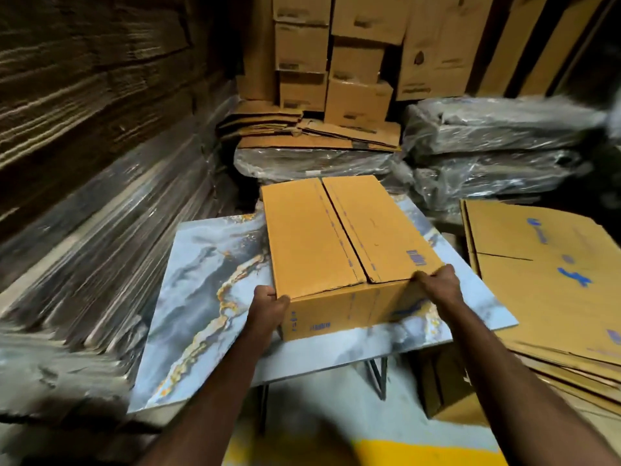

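Load: 1 closed box (336, 237), its flaps meeting on a centre seam, stands on the marbled tabletop (208, 280) in the middle of your view.
Long axis: it runs from 6 o'clock to 12 o'clock, skewed a little toward 11, so the short end faces you.
Grip, left: your left hand (268, 307) clasps the near left corner at 7 o'clock of the box, thumb on the top edge and fingers round the side wall.
Grip, right: your right hand (440, 284) grasps the near right corner at 5 o'clock, fingers hooked over the top edge.
Nearer hand: the left sits slightly closer to you, and the skew puts the right a little farther off.
Governing relation: the whole length of the box lies ahead of both hands, toward 12 o'clock, with none behind the grip. A lift from here would probably drop the far end, and a slide toward 6 o'clock looks easier.
Surroundings: flattened cartons (544, 264) lie at 3 o'clock, film-wrapped bundles (487, 136) at 1 o'clock and stacked cartons (356, 99) at 12 o'clock.
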Demonstrator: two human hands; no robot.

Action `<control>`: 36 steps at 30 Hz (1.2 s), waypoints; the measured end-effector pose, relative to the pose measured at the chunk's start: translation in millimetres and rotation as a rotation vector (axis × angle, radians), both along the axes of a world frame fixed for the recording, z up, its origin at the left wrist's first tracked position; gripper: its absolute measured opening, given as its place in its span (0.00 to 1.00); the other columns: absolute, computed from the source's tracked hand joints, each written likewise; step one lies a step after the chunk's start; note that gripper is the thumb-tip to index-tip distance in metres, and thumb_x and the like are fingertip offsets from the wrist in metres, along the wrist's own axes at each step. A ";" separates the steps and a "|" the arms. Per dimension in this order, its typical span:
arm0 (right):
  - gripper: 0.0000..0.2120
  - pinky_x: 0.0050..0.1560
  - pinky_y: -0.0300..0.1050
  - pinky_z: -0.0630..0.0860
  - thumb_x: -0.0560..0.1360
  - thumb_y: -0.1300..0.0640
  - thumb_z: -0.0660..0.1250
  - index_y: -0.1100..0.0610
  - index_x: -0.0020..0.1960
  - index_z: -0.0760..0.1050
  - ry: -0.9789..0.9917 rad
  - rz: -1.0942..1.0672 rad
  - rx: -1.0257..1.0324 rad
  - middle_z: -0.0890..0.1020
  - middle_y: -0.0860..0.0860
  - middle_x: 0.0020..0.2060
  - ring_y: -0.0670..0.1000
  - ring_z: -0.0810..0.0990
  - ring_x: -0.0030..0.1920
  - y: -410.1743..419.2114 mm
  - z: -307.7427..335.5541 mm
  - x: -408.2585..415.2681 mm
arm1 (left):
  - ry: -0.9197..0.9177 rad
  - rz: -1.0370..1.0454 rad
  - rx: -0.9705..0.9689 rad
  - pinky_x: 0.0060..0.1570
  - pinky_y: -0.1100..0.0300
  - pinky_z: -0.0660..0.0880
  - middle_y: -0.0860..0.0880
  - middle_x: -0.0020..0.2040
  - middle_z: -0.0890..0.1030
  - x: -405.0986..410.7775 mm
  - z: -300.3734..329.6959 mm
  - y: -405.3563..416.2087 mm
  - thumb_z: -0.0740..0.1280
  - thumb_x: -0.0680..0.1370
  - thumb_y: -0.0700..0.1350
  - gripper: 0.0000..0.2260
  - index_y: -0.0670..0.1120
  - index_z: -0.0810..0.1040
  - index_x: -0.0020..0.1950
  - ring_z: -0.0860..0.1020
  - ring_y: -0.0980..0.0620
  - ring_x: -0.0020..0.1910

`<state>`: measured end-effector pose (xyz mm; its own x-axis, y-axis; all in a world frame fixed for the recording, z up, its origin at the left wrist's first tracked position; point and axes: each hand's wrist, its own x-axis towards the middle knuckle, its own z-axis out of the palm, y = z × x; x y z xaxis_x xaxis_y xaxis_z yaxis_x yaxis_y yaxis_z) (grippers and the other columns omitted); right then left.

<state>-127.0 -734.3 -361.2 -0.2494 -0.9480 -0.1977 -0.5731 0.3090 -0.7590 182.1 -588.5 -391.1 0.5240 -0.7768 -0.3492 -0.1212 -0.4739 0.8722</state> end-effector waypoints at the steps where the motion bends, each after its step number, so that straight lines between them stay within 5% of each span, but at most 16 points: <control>1: 0.25 0.61 0.58 0.74 0.68 0.45 0.72 0.59 0.57 0.70 0.085 0.031 -0.016 0.71 0.65 0.59 0.65 0.73 0.61 0.6 -2.2 4.3 | -0.026 -0.012 -0.002 0.36 0.56 0.71 0.45 0.38 0.75 -1.7 -5.7 -5.3 0.67 0.67 0.50 0.14 0.44 0.69 0.45 0.74 0.47 0.37; 4: 0.21 0.70 0.63 0.60 0.73 0.41 0.67 0.50 0.61 0.73 0.357 0.145 -0.129 0.60 0.65 0.70 0.65 0.59 0.73 5.8 -1.5 26.8 | -0.095 -0.099 -0.064 0.58 0.46 0.76 0.39 0.59 0.79 -16.2 11.3 -12.2 0.67 0.72 0.47 0.25 0.43 0.69 0.68 0.79 0.40 0.57; 6: 0.22 0.72 0.68 0.51 0.77 0.39 0.62 0.45 0.68 0.69 0.445 0.312 -0.204 0.53 0.61 0.77 0.61 0.50 0.77 4.3 -2.0 42.2 | -0.183 -0.190 -0.051 0.63 0.52 0.72 0.40 0.69 0.73 -23.6 20.4 -21.1 0.63 0.79 0.40 0.28 0.44 0.60 0.79 0.74 0.41 0.65; 9: 0.24 0.72 0.72 0.48 0.81 0.36 0.51 0.41 0.74 0.60 0.533 0.581 -0.170 0.52 0.55 0.79 0.58 0.46 0.78 -11.1 -14.6 40.5 | -0.290 -0.266 -0.014 0.59 0.59 0.69 0.42 0.75 0.67 -32.1 25.7 -37.4 0.58 0.83 0.40 0.26 0.48 0.57 0.80 0.71 0.44 0.69; 12: 0.26 0.73 0.70 0.47 0.82 0.37 0.48 0.41 0.79 0.52 0.568 0.625 -0.154 0.47 0.52 0.80 0.57 0.41 0.79 -30.9 -24.5 25.3 | -0.310 -0.334 -0.018 0.55 0.65 0.65 0.45 0.77 0.65 -36.7 24.7 -49.1 0.57 0.84 0.41 0.25 0.48 0.56 0.80 0.70 0.46 0.70; 18: 0.29 0.72 0.71 0.46 0.79 0.34 0.44 0.42 0.78 0.57 0.511 0.624 -0.271 0.51 0.50 0.80 0.55 0.44 0.79 -51.8 -34.1 12.0 | -0.498 -0.342 0.074 0.64 0.59 0.66 0.40 0.77 0.63 -45.7 17.1 -79.1 0.58 0.83 0.42 0.25 0.47 0.59 0.80 0.66 0.41 0.73; 21: 0.30 0.69 0.70 0.54 0.77 0.37 0.49 0.48 0.75 0.64 0.365 0.535 -0.435 0.57 0.53 0.78 0.55 0.52 0.77 -55.6 -43.4 -0.4 | -0.808 -0.272 0.202 0.66 0.46 0.66 0.37 0.74 0.62 -60.1 28.0 -94.7 0.61 0.78 0.45 0.22 0.49 0.69 0.73 0.62 0.38 0.73; 23: 0.28 0.69 0.68 0.58 0.77 0.42 0.57 0.52 0.74 0.64 0.255 0.348 -0.498 0.58 0.55 0.78 0.57 0.55 0.76 -60.6 -50.9 -12.1 | -0.988 -0.278 0.098 0.67 0.45 0.64 0.37 0.73 0.63 -82.4 42.2 -107.1 0.62 0.75 0.47 0.20 0.48 0.73 0.68 0.60 0.39 0.73; 29: 0.39 0.71 0.66 0.55 0.76 0.39 0.63 0.54 0.79 0.52 0.046 0.065 -0.445 0.48 0.57 0.79 0.60 0.50 0.77 -85.4 -75.9 -38.3 | -1.103 -0.600 0.034 0.74 0.39 0.45 0.40 0.80 0.49 -161.5 53.7 -163.5 0.56 0.73 0.67 0.36 0.54 0.59 0.78 0.45 0.41 0.79; 33: 0.35 0.73 0.62 0.57 0.79 0.33 0.52 0.55 0.78 0.60 -0.266 -0.125 -0.086 0.61 0.59 0.77 0.60 0.59 0.76 -112.3 -103.0 -56.1 | -1.136 -0.721 0.205 0.70 0.31 0.42 0.42 0.80 0.41 -178.0 35.3 -192.7 0.61 0.69 0.75 0.46 0.59 0.45 0.80 0.41 0.38 0.79; 36: 0.43 0.71 0.59 0.65 0.76 0.26 0.46 0.59 0.70 0.73 -0.534 -0.297 0.205 0.74 0.61 0.68 0.63 0.71 0.69 -123.2 -118.4 -60.5 | -1.184 -0.709 0.205 0.70 0.29 0.44 0.41 0.80 0.43 -176.6 14.9 -192.0 0.61 0.71 0.73 0.45 0.60 0.43 0.80 0.44 0.38 0.79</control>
